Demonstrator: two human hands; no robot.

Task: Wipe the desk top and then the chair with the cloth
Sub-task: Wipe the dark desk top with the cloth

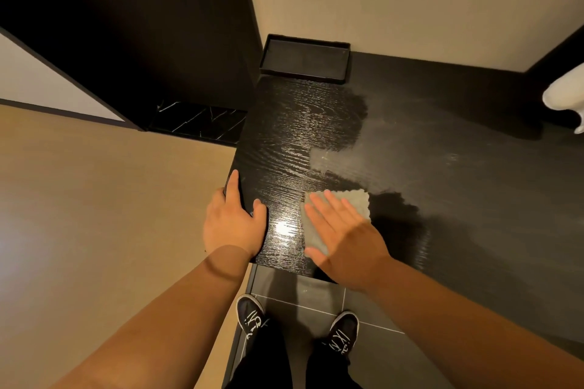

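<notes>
The cloth [357, 203] is lying flat on the dark tabletop [442, 167] close to its front edge, and the right grip [344, 230] is pressing down on it with fingers spread and straight, pinching nothing. Only the cloth's far right corner and a strip on its left are showing past the palm. Since friction alone is holding it, a fast stroke is likely to let it bunch or slide out from under the fingers, and a pull toward the body is risking dragging it over the front edge onto the floor. The left grip [232, 221] is bracing at the tabletop's left edge, thumb on top and fingers going over the side. The surface beside it is looking shiny and possibly damp, so that brace may be slipping under weight. A dull, hazy patch is spreading to the right, which long careless sweeps may be skipping. A far reach is also risking a knock against the black tray [303, 74] in the back corner or the white object [565, 95] at the right.
</notes>
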